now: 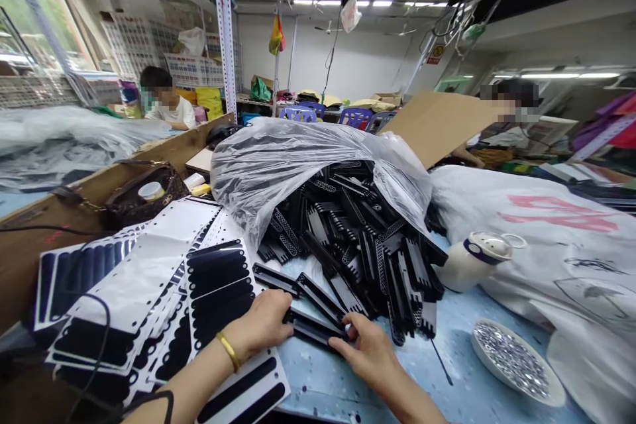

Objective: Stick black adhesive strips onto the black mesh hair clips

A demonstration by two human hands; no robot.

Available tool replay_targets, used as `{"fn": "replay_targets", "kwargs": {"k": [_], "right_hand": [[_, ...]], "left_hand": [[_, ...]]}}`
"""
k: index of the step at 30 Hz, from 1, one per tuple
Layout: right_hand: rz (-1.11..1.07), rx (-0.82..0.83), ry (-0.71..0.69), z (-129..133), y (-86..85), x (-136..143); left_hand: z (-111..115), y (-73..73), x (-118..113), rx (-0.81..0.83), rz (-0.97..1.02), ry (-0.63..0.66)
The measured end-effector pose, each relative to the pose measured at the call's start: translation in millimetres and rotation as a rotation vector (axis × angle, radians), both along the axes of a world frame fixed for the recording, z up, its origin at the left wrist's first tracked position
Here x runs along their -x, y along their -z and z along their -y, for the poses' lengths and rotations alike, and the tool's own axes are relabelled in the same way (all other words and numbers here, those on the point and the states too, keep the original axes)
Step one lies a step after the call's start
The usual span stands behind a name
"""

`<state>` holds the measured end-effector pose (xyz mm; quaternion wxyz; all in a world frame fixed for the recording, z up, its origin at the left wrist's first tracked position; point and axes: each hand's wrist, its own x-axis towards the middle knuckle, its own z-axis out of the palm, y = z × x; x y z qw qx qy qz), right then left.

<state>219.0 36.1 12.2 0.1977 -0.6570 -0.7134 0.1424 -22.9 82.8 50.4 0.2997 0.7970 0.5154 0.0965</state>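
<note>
Spanning the gap between two bare hands, a black strip (315, 330) is being held low over the pale blue table (308, 384) at the near middle. Its left end is being pinched by the left hand (265, 318) and its right end by the right hand (368, 344), thumb and fingers closing on it at each side. For good handling, a light, even grip seems to be called for, with the strip being kept level and the thumbs being kept to its edges. Whether its underside is touching the table is not being shown clearly.

On the near left, sheets with long dark shapes (218, 285) are lying in overlapping layers; the left wrist, where a gold bracelet (228, 351) is being worn, should be kept from dragging them. On the near right, small metal rings (511, 351) are being held in a shallow bowl (546, 399), well apart from the right hand.

Just beyond the held strip, loose strips (320, 301) are lying before a heap of black pieces (358, 232), partly being covered by a plastic bag (278, 152). The heap is best being left unbumped, since pieces could slide down. Farther right, a bottle (470, 265) is standing beside a white sack (556, 212); farther left, a handbag (149, 195) is resting. At the far left, a person (171, 106) is being seen.
</note>
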Motion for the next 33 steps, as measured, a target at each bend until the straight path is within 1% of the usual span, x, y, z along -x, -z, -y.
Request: {"fn": "replay_targets", "kwargs": {"k": [2,4,7,9,12,15,18,20,23,25,28,33], "right_hand": [[-0.025,0.0,-0.007,3.7,4.5,3.2],[-0.053,-0.026,-0.05,10.2,9.4,6.3],[-0.083,-0.144,-0.165,21.4,16.5,8.4],[-0.096,-0.205,-0.211,27.3,19.3,6.6],[-0.115,-0.237,-0.221,30.8,17.6,-1.3],[-0.132,-0.265,-0.168,24.9,7.3,-10.6],[-0.104,-0.172,-0.078,7.7,-5.6,-9.8],[-0.08,-0.104,-0.067,-7.6,-10.3,-0.9],[-0.055,-0.045,-0.077,-29.0,-10.4,16.1],[-0.049,-0.01,-0.074,-38.2,-9.6,21.5],[-0.079,0.045,-0.088,-40.7,-14.6,15.4],[-0.137,0.137,-0.173,-24.1,-35.2,-4.4]], "left_hand": [[3.1,-1.4,-1.3,0.023,0.026,0.005],[6.8,-0.8,-0.8,0.056,0.065,0.022],[12.0,2.4,2.1,0.077,0.126,0.052],[14.3,4.9,4.7,0.068,0.159,0.063],[15.8,7.7,9.1,0.067,0.198,0.071],[15.8,9.0,13.0,0.064,0.226,0.078],[16.1,9.4,13.8,0.041,0.233,0.091],[17.1,9.4,12.1,0.022,0.229,0.096],[19.2,10.0,8.3,0.009,0.227,0.092],[19.7,10.7,6.4,0.013,0.22,0.072],[18.2,11.7,5.3,0.006,0.216,0.054],[16.0,11.8,4.9,-0.024,0.243,0.069]]}}
